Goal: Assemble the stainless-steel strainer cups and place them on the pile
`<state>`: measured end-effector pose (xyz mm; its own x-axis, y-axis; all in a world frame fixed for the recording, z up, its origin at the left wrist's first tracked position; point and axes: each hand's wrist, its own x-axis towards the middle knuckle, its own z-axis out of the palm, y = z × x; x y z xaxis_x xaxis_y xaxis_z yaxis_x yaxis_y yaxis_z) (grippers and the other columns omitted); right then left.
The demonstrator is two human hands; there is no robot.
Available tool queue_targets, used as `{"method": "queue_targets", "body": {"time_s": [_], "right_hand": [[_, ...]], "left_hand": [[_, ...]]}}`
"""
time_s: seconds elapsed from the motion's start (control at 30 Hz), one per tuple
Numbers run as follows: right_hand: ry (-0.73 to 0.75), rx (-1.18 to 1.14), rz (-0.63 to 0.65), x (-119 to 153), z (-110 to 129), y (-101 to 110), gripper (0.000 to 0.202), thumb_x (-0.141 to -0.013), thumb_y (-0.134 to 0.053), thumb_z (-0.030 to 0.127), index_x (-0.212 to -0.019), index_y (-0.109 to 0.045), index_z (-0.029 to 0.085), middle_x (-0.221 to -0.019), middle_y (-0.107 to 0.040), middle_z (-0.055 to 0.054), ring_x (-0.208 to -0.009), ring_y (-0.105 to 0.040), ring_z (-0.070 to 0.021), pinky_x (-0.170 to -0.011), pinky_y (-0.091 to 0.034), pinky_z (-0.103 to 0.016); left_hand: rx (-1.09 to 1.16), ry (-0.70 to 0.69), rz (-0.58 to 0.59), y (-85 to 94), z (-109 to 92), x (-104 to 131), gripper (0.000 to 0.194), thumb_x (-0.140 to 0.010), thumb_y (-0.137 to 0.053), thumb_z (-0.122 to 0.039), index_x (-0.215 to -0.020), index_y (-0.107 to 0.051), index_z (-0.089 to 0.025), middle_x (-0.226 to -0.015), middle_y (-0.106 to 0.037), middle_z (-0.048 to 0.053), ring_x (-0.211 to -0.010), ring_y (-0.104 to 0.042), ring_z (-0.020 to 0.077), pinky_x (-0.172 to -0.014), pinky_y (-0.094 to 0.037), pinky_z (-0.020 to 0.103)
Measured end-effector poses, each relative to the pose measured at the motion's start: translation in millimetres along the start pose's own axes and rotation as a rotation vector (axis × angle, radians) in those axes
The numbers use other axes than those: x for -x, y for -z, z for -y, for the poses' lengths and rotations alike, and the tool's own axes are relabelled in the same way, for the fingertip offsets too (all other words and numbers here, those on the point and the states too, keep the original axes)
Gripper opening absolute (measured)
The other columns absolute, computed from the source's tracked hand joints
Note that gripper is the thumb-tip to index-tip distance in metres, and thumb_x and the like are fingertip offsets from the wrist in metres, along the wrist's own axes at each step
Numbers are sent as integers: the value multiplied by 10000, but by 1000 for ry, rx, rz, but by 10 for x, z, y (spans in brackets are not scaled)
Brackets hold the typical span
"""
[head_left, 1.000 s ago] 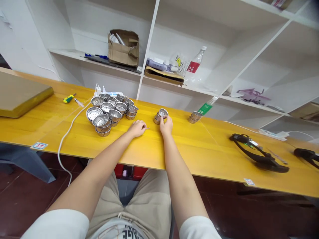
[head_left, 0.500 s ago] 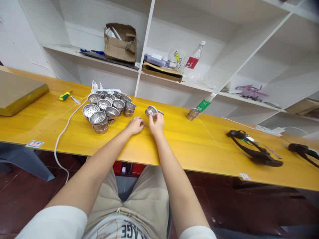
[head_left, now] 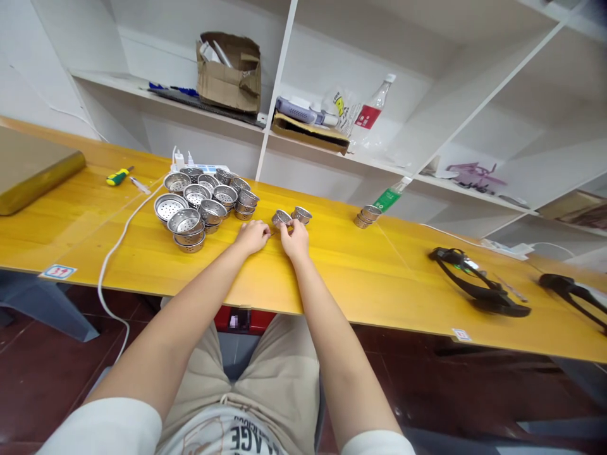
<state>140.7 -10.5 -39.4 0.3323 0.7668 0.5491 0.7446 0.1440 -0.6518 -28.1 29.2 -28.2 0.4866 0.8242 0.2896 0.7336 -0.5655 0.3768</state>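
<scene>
My right hand (head_left: 294, 237) is closed on the rim of a small perforated metal cup (head_left: 281, 217), which sits low over the yellow table. Just behind and to the right of those fingers stands another metal cup (head_left: 302, 213). My left hand (head_left: 254, 236) rests on the table to the left, its fingers curled together around something thin and too small to make out. Left of it stands a cluster of several perforated metal cups (head_left: 213, 212), some stacked. A short stack of metal cups (head_left: 367, 215) stands farther right.
On the yellow table (head_left: 351, 278) lie a green-and-yellow screwdriver (head_left: 117, 177), a white cable (head_left: 114, 248), a green-labelled bottle (head_left: 391, 197) and a black headset (head_left: 478, 284). Shelves behind hold a cardboard box (head_left: 228, 79) and a clear bottle (head_left: 372, 110).
The cup at my right hand has moved left and lower, away from the other cup, which now shows more fully. My left hand has shifted slightly left.
</scene>
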Motion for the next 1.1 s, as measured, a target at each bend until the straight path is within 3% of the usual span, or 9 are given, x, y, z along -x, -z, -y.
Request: {"method": "queue_targets", "body": {"time_s": [0.27, 0.73, 1.1], "right_hand": [[-59, 22, 60, 7, -30, -5, 203, -916, -590, 436, -894, -576, 235, -907, -682, -72, -877, -614, -253, -880, -479, -387], [-9, 87, 104, 4, -98, -30, 187, -890, -634, 414, -879, -612, 228, -909, -672, -73, -881, -611, -248, -894, -487, -384], [-28, 82, 121, 15, -53, -1, 189, -873, -664, 414, -872, -619, 230, -934, -671, -66, -882, -610, -240, -887, -485, -378]], "left_hand": [[-84, 10, 28, 152, 111, 84, 213, -976, -551, -278, -1039, -745, -214, -1185, -734, 114, -1181, -642, 300, -1006, -446, 456], [-83, -42, 40, 199, 106, 115, 229, -975, -531, -288, -1070, -731, -234, -1179, -738, 99, -1168, -622, 301, -989, -455, 464], [-78, -38, 121, 239, 122, 90, 243, -974, -505, -292, -1076, -717, -232, -1226, -736, 97, -1231, -601, 314, -1035, -452, 496]]}}
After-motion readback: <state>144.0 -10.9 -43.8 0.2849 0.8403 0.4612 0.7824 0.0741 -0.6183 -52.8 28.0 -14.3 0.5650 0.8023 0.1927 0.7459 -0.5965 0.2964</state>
